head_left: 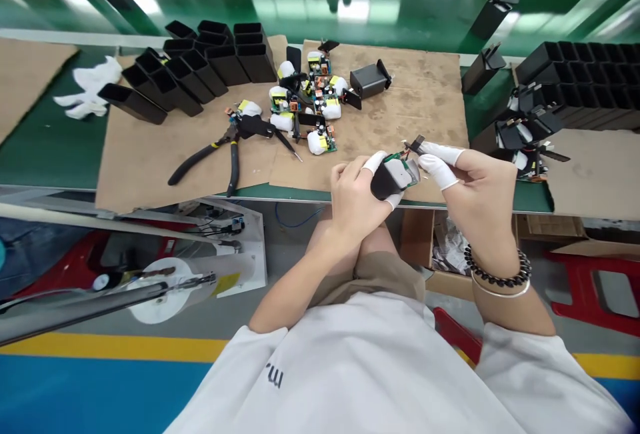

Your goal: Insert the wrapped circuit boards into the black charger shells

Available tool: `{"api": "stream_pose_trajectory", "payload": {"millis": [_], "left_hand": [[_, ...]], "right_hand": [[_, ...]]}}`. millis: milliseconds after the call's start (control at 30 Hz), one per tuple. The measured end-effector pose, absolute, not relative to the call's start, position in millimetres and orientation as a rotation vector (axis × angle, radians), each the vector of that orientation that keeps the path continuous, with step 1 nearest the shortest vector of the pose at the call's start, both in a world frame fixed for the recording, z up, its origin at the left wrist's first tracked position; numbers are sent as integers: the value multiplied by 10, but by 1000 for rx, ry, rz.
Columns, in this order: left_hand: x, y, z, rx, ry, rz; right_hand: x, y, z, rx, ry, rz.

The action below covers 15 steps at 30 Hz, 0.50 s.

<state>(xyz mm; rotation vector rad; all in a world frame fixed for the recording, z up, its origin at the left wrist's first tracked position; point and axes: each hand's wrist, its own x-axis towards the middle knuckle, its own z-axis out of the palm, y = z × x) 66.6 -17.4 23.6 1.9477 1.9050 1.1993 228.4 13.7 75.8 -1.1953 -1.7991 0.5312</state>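
My left hand [356, 195], with white finger cots, is closed around a black plastic housing [384, 182]. A green circuit board with a pale grey block [401, 173] sticks out of its mouth toward the right. My right hand [477, 184], also in white finger cots, pinches a small black end cap [416, 145] between thumb and forefinger. Thin wires seem to run between the cap and the board. Both hands are over the front edge of the bench. On the cardboard behind them lies a black housing [369, 81] with its cap beside the mouth.
Several loose circuit boards [320, 141] lie in the middle of the cardboard [420, 101]. Black-handled pliers [231, 134] and a thin pointed tool [287, 146] are left of them. Empty housings [215, 61] stand at back left, more [580, 81] at right. A white glove [93, 84] lies far left.
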Motion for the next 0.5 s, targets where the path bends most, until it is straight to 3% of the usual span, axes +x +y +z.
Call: {"api": "stream_pose_trajectory", "payload": {"millis": [233, 500], "left_hand": [[712, -118, 106, 1884, 1914, 1324], [504, -224, -87, 1921, 1866, 1266]], "right_hand": [[2177, 113, 690, -1356, -1941, 143], [1972, -31, 230, -1153, -1973, 323]]}}
